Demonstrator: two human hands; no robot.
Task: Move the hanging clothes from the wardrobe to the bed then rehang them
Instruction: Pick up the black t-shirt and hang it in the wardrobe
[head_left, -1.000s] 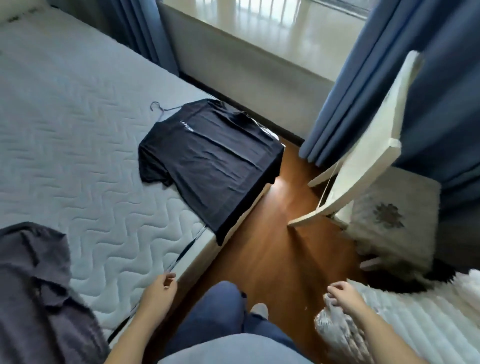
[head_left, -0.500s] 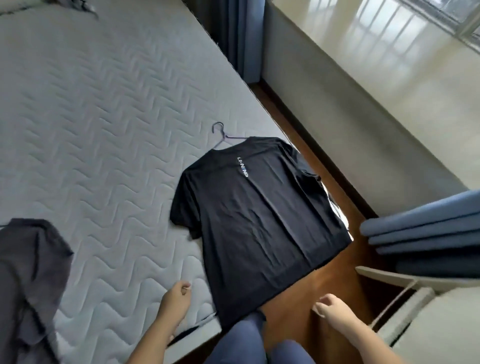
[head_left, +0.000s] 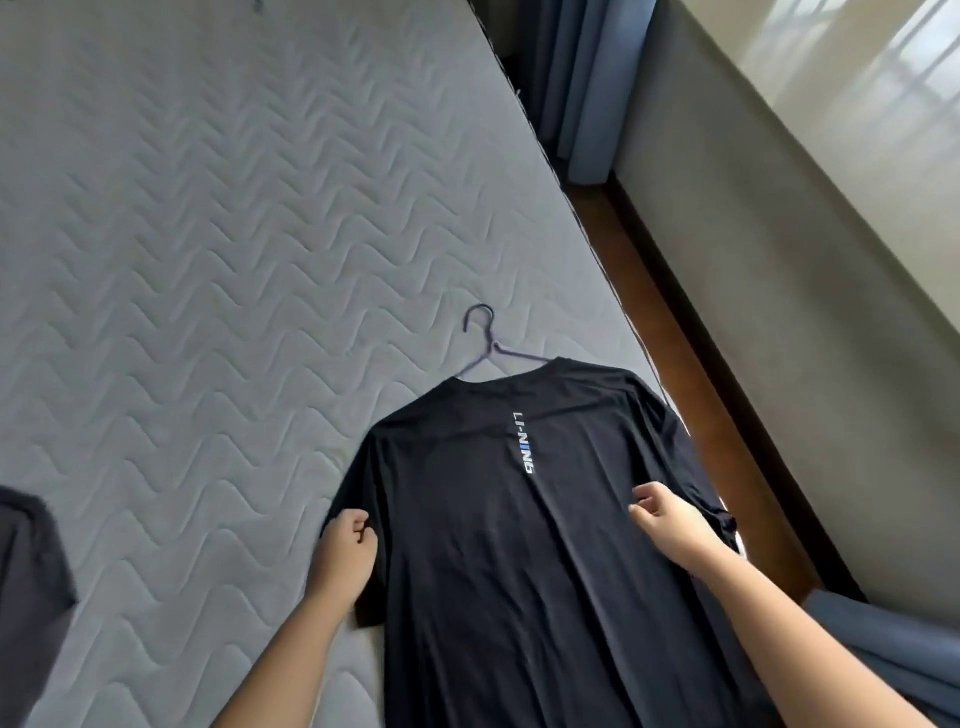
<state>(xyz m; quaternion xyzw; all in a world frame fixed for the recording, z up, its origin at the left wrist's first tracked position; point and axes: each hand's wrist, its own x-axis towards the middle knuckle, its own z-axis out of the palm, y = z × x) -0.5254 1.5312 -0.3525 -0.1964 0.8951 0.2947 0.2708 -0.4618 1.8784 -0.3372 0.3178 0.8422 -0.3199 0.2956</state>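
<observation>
A black T-shirt (head_left: 519, 545) with a white and blue logo lies flat, back up, on the grey quilted bed (head_left: 208, 260), near its right edge. It is on a purple wire hanger (head_left: 488, 343) whose hook points up the bed. My left hand (head_left: 345, 545) has its fingers curled shut at the edge of the shirt's left sleeve; no fabric shows in its grasp. My right hand (head_left: 670, 519) hovers over the shirt's right side near the other sleeve, fingers bent but apart, holding nothing.
A dark grey garment (head_left: 26, 571) lies crumpled at the bed's left edge. A narrow strip of wooden floor (head_left: 675, 338) runs between the bed and a low wall (head_left: 779, 260). Blue curtains hang at the top (head_left: 571, 78) and bottom right (head_left: 893, 654).
My view has swung left and closed in on the bed. Both hands have moved up from near my legs to the black T-shirt's sleeves. The chair has left the view.
</observation>
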